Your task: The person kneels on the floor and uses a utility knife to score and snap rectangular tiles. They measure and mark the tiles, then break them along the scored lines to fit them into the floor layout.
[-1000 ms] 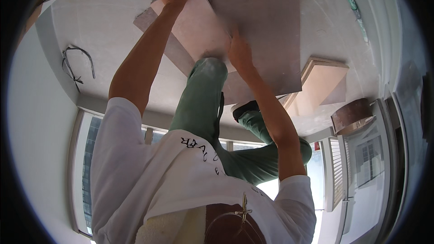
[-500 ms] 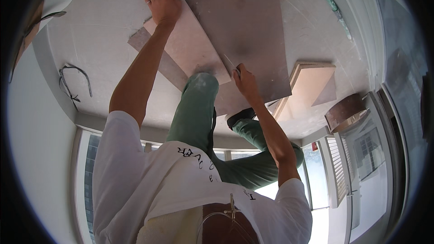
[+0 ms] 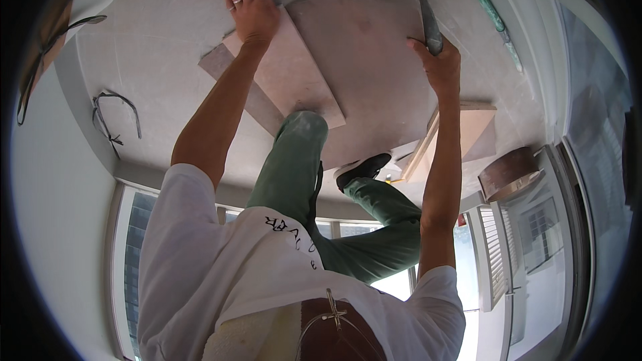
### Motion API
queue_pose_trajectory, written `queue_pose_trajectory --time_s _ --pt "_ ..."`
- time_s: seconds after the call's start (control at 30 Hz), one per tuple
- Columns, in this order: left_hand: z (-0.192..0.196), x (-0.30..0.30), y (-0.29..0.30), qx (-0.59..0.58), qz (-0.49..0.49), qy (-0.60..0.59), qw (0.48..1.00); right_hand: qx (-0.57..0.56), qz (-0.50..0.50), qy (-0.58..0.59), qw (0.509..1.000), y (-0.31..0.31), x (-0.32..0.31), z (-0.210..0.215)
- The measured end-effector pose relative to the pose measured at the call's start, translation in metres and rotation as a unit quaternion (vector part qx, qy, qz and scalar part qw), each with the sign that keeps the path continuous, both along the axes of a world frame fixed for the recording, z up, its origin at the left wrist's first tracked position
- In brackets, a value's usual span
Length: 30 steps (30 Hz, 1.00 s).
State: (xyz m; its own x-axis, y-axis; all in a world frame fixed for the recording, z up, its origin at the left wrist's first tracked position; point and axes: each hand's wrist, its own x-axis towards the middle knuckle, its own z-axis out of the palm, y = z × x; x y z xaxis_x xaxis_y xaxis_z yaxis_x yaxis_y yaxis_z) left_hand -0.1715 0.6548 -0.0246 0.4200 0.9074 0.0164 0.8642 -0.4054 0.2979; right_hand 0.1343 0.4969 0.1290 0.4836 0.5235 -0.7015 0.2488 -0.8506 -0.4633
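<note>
My left hand (image 3: 253, 13) presses down at the far end of a narrow pinkish-brown board (image 3: 287, 70), fingers spread. My knee rests on the board's near end. Under it lies a large thin brown sheet (image 3: 374, 60) with a curved far edge. Another strip of board (image 3: 217, 63) sticks out on the left. My right hand (image 3: 441, 67) is closed around a grey utility knife (image 3: 430, 25), near the sheet's far right corner. The knife points away from me; whether its tip touches anything, I cannot tell.
Stacked boards (image 3: 461, 130) lie on the floor to the right, beside a brown curved piece (image 3: 509, 172). A green tube (image 3: 485, 0) runs along the far right wall. Black cables (image 3: 120, 113) come out at the left. Behind me are windows and an open glazed door (image 3: 535, 247).
My right hand has moved with the knife from beside the board's near end, away and right to the sheet's far right corner. My left hand stays on the board.
</note>
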Motion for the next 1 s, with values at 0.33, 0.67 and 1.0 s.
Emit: queue_pose_trajectory --time_s 0.33,0.67,1.0 --pt "-0.001 0.002 0.0 -0.023 -0.002 0.021 1.0 0.136 0.187 -0.117 0.966 -0.029 -0.109 0.088" --pt "-0.001 0.002 0.0 -0.004 -0.002 0.016 1.0 0.038 -0.009 -0.145 0.989 -0.025 -0.012 0.014" --pt "-0.014 -0.01 -0.002 0.065 -0.019 -0.005 0.998 0.079 -0.334 -0.057 0.938 -0.224 -0.178 -0.036"
